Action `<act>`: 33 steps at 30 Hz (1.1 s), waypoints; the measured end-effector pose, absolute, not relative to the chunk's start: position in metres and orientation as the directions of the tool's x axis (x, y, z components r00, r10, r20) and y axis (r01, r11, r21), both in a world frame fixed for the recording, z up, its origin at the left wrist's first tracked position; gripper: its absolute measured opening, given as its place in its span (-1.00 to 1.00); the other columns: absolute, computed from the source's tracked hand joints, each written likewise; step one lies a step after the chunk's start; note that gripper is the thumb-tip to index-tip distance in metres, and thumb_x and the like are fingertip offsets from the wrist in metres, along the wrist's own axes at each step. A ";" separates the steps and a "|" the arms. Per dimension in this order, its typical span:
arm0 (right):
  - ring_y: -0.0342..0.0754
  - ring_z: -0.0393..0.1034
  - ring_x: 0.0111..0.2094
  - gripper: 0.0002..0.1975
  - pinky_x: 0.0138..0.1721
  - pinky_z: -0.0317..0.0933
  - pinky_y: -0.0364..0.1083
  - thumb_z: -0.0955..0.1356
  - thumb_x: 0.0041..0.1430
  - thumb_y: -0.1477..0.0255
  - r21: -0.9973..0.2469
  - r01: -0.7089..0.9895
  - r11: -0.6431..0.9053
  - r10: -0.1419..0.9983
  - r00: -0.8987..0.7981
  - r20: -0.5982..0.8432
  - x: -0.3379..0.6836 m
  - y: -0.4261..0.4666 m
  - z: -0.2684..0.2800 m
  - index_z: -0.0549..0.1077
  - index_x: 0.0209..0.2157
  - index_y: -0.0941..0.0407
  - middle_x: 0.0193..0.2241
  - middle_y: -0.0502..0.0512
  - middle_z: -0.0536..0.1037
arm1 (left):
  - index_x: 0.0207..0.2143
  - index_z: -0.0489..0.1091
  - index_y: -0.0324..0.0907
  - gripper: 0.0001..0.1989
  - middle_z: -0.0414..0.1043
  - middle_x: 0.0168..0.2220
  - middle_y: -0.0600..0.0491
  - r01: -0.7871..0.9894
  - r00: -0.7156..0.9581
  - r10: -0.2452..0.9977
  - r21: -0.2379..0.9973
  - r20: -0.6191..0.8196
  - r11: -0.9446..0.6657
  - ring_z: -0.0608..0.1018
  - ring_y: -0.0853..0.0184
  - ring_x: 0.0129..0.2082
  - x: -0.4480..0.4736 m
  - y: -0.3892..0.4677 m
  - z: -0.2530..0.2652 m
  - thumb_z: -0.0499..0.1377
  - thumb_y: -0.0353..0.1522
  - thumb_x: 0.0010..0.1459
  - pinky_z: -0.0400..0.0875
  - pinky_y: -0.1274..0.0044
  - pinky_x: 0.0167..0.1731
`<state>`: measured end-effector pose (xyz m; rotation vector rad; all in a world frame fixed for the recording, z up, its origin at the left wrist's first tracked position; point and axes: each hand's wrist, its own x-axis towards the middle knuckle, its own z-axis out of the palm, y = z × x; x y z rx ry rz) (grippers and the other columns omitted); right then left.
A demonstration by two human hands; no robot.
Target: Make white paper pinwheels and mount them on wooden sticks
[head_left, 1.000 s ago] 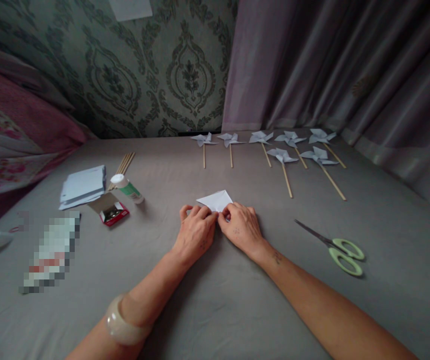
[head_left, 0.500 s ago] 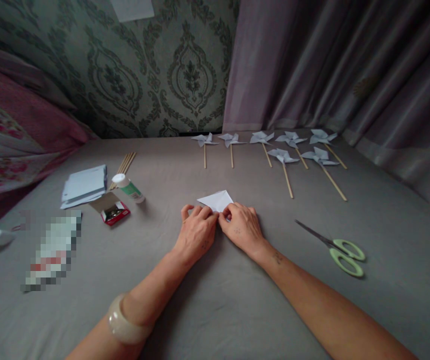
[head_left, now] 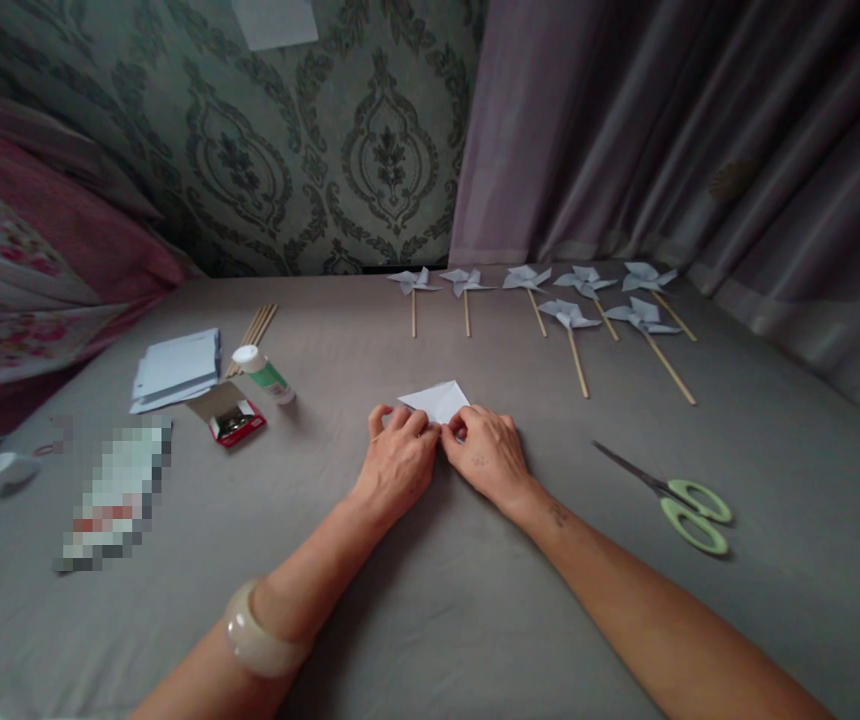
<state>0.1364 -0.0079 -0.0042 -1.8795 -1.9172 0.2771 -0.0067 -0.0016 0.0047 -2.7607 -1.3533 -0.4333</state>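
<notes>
A folded sheet of white paper (head_left: 439,400) lies on the grey cloth in front of me, its pointed far part showing beyond my fingers. My left hand (head_left: 400,450) is closed on its near edge, fingers bent down. Right beside it, my right hand (head_left: 486,448) pinches the same edge between thumb and forefinger. The fingertips of both hands almost meet, and they hide the near part of the paper.
Scissors with green handles (head_left: 692,510) lie to the right. Several paper pinwheels (head_left: 569,318) on sticks rest at the back. On the left are a paper stack (head_left: 179,368), wooden sticks (head_left: 256,330), a glue bottle (head_left: 269,378) and an open red box (head_left: 235,425).
The view has shifted slightly, so everything sits a little further right. Both hands keep their hold on the paper, with hardly any movement.
</notes>
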 end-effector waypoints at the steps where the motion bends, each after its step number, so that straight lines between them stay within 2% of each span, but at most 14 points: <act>1: -0.03 0.42 -0.29 -0.88 -0.23 0.08 -0.08 0.30 0.17 0.43 -0.439 0.897 0.056 0.986 0.019 0.166 0.136 -0.008 -0.004 0.45 -0.42 0.11 -0.37 0.11 0.56 | -0.31 0.49 -0.13 -0.76 0.46 -0.29 -0.03 0.783 0.579 0.770 0.082 0.267 -0.617 0.38 0.19 -0.20 -0.006 -0.001 0.005 0.02 -0.46 0.22 0.03 0.22 0.00; 7: -0.04 0.42 -0.31 -0.86 -0.23 0.13 -0.09 0.29 0.16 0.45 -0.499 0.864 0.073 0.976 0.040 0.212 0.140 -0.007 -0.006 0.46 -0.43 0.11 -0.38 0.11 0.55 | -0.31 0.49 -0.14 -0.79 0.45 -0.30 -0.02 0.792 0.580 0.764 0.022 0.283 -0.610 0.36 0.18 -0.19 -0.004 -0.002 0.005 0.04 -0.46 0.21 0.05 0.23 -0.03; 11: -0.04 0.40 -0.30 -0.84 -0.22 0.17 -0.10 0.27 0.13 0.52 -0.554 0.816 0.164 0.954 0.013 0.301 0.147 -0.007 -0.009 0.50 -0.36 0.13 -0.36 0.11 0.53 | -0.27 0.48 -0.15 -0.79 0.44 -0.28 -0.02 0.794 0.587 0.759 -0.020 0.280 -0.607 0.36 0.18 -0.17 -0.004 -0.004 0.005 0.05 -0.46 0.21 0.05 0.25 -0.03; 15: 0.01 0.37 -0.20 -0.77 -0.15 0.14 -0.06 0.27 0.11 0.56 -0.494 0.833 0.250 0.934 -0.073 0.349 0.149 -0.008 -0.010 0.54 -0.27 0.11 -0.32 0.12 0.51 | -0.21 0.47 -0.14 -0.79 0.44 -0.26 -0.02 0.799 0.585 0.763 -0.036 0.276 -0.600 0.35 0.18 -0.16 -0.004 -0.006 0.005 0.04 -0.46 0.21 0.04 0.26 -0.03; 19: 0.01 0.34 -0.20 -0.75 -0.15 0.11 -0.03 0.27 0.12 0.56 -0.432 0.854 0.290 0.922 -0.128 0.365 0.148 -0.009 -0.010 0.56 -0.26 0.08 -0.33 0.11 0.49 | -0.18 0.45 -0.15 -0.77 0.44 -0.27 -0.02 0.802 0.584 0.763 -0.054 0.279 -0.594 0.35 0.18 -0.16 -0.004 -0.007 0.004 0.03 -0.48 0.22 0.03 0.26 -0.03; 33: 0.02 0.27 -0.21 -0.76 -0.18 0.03 -0.02 0.27 0.17 0.53 -0.264 0.907 0.329 0.912 -0.232 0.339 0.145 -0.010 -0.003 0.57 -0.24 0.08 -0.32 0.13 0.47 | -0.25 0.47 -0.15 -0.80 0.43 -0.33 -0.01 0.801 0.570 0.744 -0.037 0.348 -0.597 0.34 0.20 -0.21 -0.004 -0.008 -0.001 0.07 -0.49 0.18 0.04 0.27 -0.03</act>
